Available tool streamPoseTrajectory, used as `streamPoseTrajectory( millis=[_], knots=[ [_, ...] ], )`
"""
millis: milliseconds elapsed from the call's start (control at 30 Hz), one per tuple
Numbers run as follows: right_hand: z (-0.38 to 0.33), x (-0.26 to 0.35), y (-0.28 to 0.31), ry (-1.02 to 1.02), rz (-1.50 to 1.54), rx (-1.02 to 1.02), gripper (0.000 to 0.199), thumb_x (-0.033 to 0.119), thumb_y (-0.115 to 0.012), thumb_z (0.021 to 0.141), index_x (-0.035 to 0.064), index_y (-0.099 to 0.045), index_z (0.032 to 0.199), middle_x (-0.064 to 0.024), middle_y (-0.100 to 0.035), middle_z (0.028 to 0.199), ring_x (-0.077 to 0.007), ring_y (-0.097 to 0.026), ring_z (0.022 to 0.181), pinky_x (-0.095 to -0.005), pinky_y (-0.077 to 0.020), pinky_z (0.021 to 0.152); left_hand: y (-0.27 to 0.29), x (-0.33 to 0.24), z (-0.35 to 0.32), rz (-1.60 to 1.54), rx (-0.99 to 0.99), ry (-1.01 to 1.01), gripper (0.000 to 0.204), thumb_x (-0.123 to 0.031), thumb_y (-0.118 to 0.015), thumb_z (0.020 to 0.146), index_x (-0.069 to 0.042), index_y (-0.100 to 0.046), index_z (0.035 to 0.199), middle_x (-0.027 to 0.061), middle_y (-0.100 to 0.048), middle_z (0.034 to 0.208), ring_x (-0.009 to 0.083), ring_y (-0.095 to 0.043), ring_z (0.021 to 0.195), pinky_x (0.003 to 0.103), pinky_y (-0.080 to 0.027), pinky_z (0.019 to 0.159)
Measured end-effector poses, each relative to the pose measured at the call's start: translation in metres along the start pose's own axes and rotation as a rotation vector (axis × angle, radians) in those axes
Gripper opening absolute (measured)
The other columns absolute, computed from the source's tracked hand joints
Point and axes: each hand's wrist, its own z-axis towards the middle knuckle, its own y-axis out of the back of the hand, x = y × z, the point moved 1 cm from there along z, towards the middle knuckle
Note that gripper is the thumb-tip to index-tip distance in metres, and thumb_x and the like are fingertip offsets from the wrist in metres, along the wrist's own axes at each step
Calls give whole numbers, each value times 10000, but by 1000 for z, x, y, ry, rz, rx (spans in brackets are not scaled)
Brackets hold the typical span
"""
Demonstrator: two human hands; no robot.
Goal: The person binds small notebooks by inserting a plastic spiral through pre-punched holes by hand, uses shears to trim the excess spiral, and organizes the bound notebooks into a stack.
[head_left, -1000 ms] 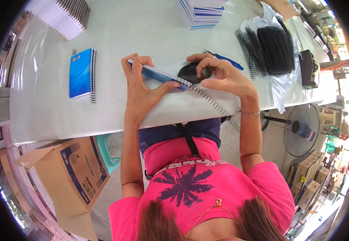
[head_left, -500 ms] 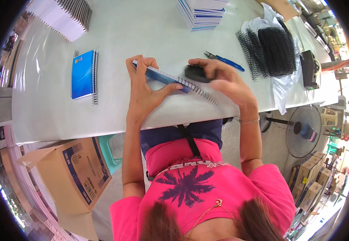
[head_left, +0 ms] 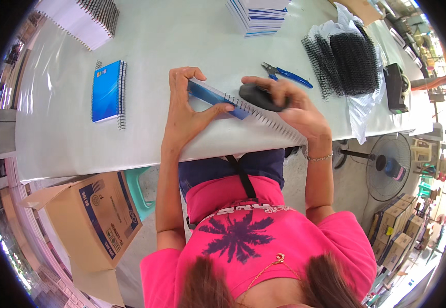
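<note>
Fingers, head view: left hand spread, thumb and fingertips pinching the blue notebook's near end; right hand curled over a dark rounded tool, pressed onto the spine.
Notebook position: flat on the white table, near its front edge.
Long axis: runs from upper left down to the right, wire coil along it.
Nearer hand: both touching; the right one sits mid-spine.
Nearby: blue-handled pliers just behind.

I see a small notebook-binding workshop, long white table, stacks of spiral notebooks, heap of black binding coils, cardboard cartons on the floor, standing fan nearby
</note>
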Motion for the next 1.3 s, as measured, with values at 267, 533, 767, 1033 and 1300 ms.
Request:
streamPoseTrajectory(
  millis=[267, 533, 767, 1033, 1300],
  knots=[
    [2, -5, 0, -52, 2, -102, 209, 99, -751, 768, 56, -587, 889, -231, -430, 1469, -256, -488, 1258, -362, -362, 1077, -2, 5, -3, -93, 15, 69, 870, -231, -950, 586, -68, -404, 1244, 64, -409, 1166, 231, -446, 1113, 372, -408, 953],
    [5, -3, -4, 93, 118, 19, 190, 131, -712, 783, 47, -580, 890, -198, -505, 1419, -246, -494, 1269, -348, -382, 1062, -4, 14, -5, -300, 31, 80, 1062, -188, -962, 571, -107, -286, 1386, 61, -398, 1108, 209, -442, 1045, 371, -404, 949],
    [7, 10, -9, 66, 33, 75, 208, 116, -720, 801, 51, -582, 943, -178, -457, 1454, -210, -462, 1272, -327, -364, 1066, -9, 14, -6, -399, 119, 189, 889, -168, -931, 628, -96, -339, 1287, 51, -395, 1040, 175, -433, 971, 316, -397, 907],
    [5, 9, -8, 0, -203, -61, 230, 82, -746, 811, 31, -600, 981, -150, -447, 1446, -205, -451, 1279, -342, -359, 1086, -6, 16, -8, -397, 157, 166, 738, -186, -882, 712, -92, -364, 1229, 54, -423, 1058, 178, -438, 1012, 309, -383, 947],
    [3, 24, -17, 73, -147, 80, 235, 45, -748, 773, 34, -596, 952, -178, -460, 1436, -227, -462, 1298, -370, -340, 1119, -6, 18, -8, -541, 212, 182, 672, -128, -836, 742, -92, -372, 1228, 56, -413, 1066, 177, -430, 1016, 316, -380, 957]
  ],
)
